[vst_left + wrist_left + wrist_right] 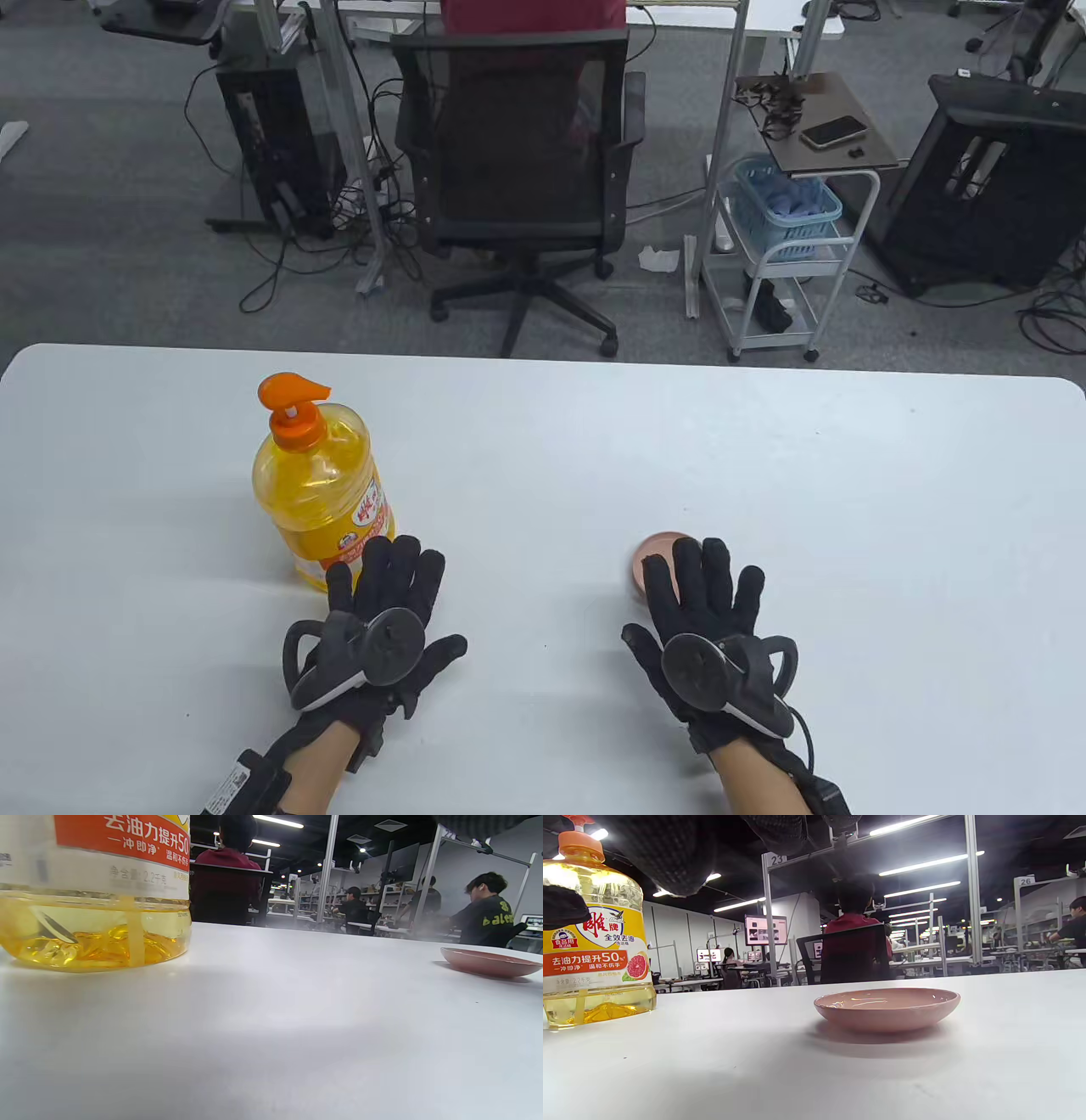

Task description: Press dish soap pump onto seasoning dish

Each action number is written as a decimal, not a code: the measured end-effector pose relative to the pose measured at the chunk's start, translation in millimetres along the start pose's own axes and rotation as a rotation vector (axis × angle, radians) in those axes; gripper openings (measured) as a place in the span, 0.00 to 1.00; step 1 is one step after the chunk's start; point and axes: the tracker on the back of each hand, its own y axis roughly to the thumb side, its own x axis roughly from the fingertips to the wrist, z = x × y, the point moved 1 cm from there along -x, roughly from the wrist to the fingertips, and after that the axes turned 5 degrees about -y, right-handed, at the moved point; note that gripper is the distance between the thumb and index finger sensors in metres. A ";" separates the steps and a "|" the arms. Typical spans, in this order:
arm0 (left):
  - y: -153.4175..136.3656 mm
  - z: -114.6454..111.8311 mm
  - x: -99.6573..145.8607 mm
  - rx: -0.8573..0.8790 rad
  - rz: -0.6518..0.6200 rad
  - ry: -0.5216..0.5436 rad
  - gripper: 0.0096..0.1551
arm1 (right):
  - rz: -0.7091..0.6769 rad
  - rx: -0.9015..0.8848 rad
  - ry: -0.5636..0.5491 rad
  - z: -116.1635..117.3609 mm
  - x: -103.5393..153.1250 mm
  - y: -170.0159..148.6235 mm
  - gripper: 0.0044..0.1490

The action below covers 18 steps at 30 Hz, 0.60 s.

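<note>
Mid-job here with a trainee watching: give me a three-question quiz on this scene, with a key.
1. True or false: the dish soap bottle stands upright on the table.
2. Which hand is nearer the pink seasoning dish: A) left hand B) right hand?
3. Fill in: the pump head is coloured ____.

Key: 1 true. 2 B. 3 orange.

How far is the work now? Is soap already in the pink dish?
Done: nothing; the pink dish looks empty. In hand: both hands open, left hand near the soap bottle, right hand near the dish. Left: bring dish under orange pump, press.
</note>
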 end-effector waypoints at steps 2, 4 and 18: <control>0.1 1.2 0.8 -0.001 0.004 0.000 0.57 | 0.002 0.001 0.000 -0.2 0.2 -0.3 0.51; -0.5 2.1 1.6 0.009 0.004 0.004 0.57 | 0.005 -0.003 -0.003 -0.4 0.2 -0.8 0.51; -8.7 48.7 18.3 0.092 -0.004 0.232 0.50 | 0.033 -0.020 -0.009 -1.6 -1.8 -6.2 0.51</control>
